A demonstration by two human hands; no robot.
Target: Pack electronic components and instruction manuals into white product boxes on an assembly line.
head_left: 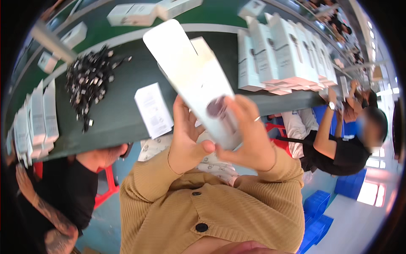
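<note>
A tall white carton [196, 78] with a dark round picture printed low on its face is tilted up in front of me, its long end flap standing open at the far end. My right hand [252, 137], a ring on one finger, grips the carton's lower right side. Along the lower left side, my left hand [184, 139] holds it with fingers against the edge and thumb near the bottom. What lies inside the carton cannot be seen. On the bench just left of it is a stack of printed white leaflets [153, 111].
A heap of black cables with metal plugs [91, 78] lies on the dark bench [120, 116]. Upright white cartons [283, 55] stand in rows at right, with more cartons [36, 120] at far left. Co-workers sit on both sides. Boxes [133, 15] rest on the green strip beyond.
</note>
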